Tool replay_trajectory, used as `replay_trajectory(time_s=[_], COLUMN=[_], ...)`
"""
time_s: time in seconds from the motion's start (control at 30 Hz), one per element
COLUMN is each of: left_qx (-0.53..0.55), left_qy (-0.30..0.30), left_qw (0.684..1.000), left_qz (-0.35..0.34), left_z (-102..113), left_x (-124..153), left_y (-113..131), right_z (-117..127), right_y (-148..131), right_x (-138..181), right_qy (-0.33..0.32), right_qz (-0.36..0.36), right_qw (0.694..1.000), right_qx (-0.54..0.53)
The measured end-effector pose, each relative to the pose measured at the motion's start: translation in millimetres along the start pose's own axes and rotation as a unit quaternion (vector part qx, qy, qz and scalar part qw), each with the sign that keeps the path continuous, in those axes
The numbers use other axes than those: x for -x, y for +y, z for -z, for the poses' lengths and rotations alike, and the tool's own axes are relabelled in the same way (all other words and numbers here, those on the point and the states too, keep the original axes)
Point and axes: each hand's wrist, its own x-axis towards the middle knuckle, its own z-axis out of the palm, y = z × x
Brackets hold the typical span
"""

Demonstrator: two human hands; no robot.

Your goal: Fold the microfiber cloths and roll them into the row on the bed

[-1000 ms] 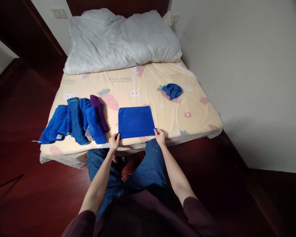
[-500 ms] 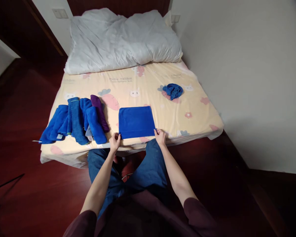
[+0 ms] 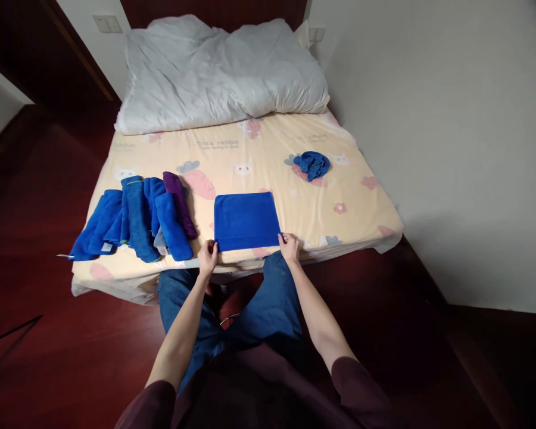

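Note:
A bright blue towel (image 3: 246, 219) lies flat as a rough rectangle near the front edge of the bed. My left hand (image 3: 208, 257) pinches its near left corner, and my right hand (image 3: 289, 248) pinches the near right corner. Left of the towel sits a row of rolled towels (image 3: 138, 220), mostly blue, with a purple rolled towel (image 3: 179, 204) at the right end. Farther back on the right is a crumpled dark blue cloth (image 3: 313, 165), apart from both hands.
The bed (image 3: 361, 208) has a cream sheet printed with rabbits and carrots. A light grey quilt (image 3: 223, 74) is bunched against the headboard. A white wall (image 3: 451, 149) runs along the right side. A thin black rod (image 3: 13, 331) shows above the dark red floor at lower left.
The view has shifted very slightly. Both hands keep their hold on the towel's near corners, and nothing on the bed has visibly moved.

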Motion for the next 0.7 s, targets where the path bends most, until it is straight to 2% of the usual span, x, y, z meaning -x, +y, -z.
replay_trajectory(time_s=[0.2,0.4,0.57,0.7], left_qx=[-0.012,0.004,0.021,0.024], left_qy=[0.024,0.048,0.048,0.007], left_qw=[0.999,0.997,0.993,0.992], left_qz=[-0.034,-0.066,-0.11,-0.127], left_z=[-3.5,-5.0,-4.2,-0.6], left_x=[-0.5,-0.5,5.6,9.8], left_y=[-5.3,-5.0,-8.5,-11.6], right_z=[3.9,7.8,13.4,15.3], right_y=[-5.1,-5.7,-9.0,-12.3], right_x=[2.3,3.6,10.1,14.8], right_qy=[-0.012,0.015,0.038,-0.011], right_qz=[0.012,0.025,0.141,0.209], right_qw=[0.999,0.999,0.989,0.978], right_qx=[0.039,0.042,0.015,-0.012])
